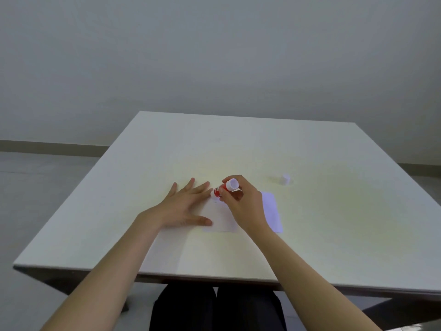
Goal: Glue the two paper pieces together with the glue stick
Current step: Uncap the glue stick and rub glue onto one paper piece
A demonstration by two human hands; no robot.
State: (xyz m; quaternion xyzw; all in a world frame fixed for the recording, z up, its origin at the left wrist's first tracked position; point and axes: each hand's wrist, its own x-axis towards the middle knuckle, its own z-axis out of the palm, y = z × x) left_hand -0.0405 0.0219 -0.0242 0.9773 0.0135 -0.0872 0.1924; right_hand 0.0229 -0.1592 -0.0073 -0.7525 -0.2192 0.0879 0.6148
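While right hand [241, 201] grips glue stick [223, 188] — tip hidden.

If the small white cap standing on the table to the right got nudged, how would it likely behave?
The small white cap looks like a light plastic cylinder, so a slight push would probably slide it across the smooth pale table. It stands on end and looks squat, so tipping seems unlikely; once on its side it would probably roll. Nothing stands near it to stop it.
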